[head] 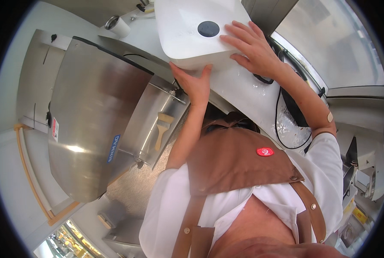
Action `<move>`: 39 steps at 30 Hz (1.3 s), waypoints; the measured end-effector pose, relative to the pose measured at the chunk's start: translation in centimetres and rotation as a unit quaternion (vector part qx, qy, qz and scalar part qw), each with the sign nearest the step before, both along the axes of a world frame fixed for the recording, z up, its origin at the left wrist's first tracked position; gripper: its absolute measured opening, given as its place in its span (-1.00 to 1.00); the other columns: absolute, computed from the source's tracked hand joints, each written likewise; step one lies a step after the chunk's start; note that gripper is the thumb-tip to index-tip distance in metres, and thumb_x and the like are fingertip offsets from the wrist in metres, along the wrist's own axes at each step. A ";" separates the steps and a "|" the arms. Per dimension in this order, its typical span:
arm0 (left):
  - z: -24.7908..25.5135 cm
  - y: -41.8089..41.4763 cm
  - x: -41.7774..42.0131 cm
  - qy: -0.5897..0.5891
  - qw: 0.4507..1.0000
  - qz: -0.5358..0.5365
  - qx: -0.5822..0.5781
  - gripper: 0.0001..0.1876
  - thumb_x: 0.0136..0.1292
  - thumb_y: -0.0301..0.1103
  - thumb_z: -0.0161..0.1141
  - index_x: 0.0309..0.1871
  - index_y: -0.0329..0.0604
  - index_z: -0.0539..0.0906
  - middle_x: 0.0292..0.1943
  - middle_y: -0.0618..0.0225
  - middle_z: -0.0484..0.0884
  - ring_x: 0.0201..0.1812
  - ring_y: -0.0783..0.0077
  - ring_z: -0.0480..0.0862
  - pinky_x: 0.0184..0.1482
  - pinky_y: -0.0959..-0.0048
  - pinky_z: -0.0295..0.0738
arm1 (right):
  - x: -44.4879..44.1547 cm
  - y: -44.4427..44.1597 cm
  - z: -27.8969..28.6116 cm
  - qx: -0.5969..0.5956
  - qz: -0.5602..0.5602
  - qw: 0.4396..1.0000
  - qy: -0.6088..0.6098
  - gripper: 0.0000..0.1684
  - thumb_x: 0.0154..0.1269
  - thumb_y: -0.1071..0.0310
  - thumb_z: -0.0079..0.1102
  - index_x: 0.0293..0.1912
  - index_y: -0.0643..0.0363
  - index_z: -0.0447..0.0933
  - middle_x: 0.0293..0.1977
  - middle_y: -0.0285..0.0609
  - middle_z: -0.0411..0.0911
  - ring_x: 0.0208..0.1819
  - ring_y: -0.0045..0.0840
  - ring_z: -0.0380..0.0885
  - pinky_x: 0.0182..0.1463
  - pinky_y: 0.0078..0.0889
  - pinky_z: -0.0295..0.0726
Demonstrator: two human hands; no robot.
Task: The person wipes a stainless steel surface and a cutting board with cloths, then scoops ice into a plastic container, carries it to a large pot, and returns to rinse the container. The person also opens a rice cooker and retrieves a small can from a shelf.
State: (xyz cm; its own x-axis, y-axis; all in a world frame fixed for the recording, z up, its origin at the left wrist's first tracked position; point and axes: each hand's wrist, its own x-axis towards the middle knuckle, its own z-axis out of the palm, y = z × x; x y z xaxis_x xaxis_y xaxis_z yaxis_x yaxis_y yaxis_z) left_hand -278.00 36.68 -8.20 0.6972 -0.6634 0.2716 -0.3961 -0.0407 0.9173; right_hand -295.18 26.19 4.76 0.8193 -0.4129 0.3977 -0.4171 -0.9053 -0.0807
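Observation:
A large white plastic container (179,38) with rounded corners and a dark round disc (208,29) on its facing surface is at the top of the view, above a white worktop (234,90). My left hand (193,84) holds its near lower edge, thumb and forefinger apart against the side; the other fingers are partly hidden. Over the container's right edge lies my right hand (253,50), fingers spread on the surface beside the disc and thumb against the side. The container's far end is cut off by the frame.
At left stands a stainless-steel Sinmag machine (92,106), with a wooden-handled brush (163,129) on its metal tray. A white cup (118,26) sits behind it. A black cable (276,125) loops across the worktop at right, near a window (340,48).

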 end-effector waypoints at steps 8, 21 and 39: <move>0.8 1.2 1.3 0.011 0.998 -0.064 0.010 0.17 0.04 -0.16 0.52 0.48 -0.51 -0.11 0.43 -0.25 0.04 0.46 -0.13 0.12 0.48 0.13 0.03 | -0.1 -3.5 5.0 -0.021 -0.041 0.978 -0.202 -0.37 0.34 0.00 0.11 0.27 0.17 0.38 0.24 0.10 0.40 0.28 -0.08 0.39 0.33 -0.11 0.36; 3.1 6.6 2.7 0.038 0.988 -0.151 -0.014 -0.47 0.38 -0.30 0.20 0.33 -0.33 0.35 0.32 0.02 0.33 0.24 0.14 0.47 0.19 0.27 0.50 | 3.9 -13.7 12.7 -0.039 -0.137 0.954 -0.265 -0.28 0.38 0.09 0.09 0.37 0.31 0.24 0.31 0.21 0.29 0.39 -0.05 0.22 0.44 -0.14 0.20; 11.0 -8.1 7.7 -0.290 0.920 0.012 0.263 -0.62 0.29 -0.21 0.23 -0.03 -0.39 0.55 -0.04 -0.13 0.61 -0.03 -0.11 0.64 0.04 0.11 0.56 | 3.7 -13.2 -3.9 0.075 -0.246 0.966 0.012 -0.60 0.18 0.12 0.29 -0.15 0.27 0.60 -0.32 0.13 0.64 -0.19 -0.03 0.64 -0.13 -0.07 0.60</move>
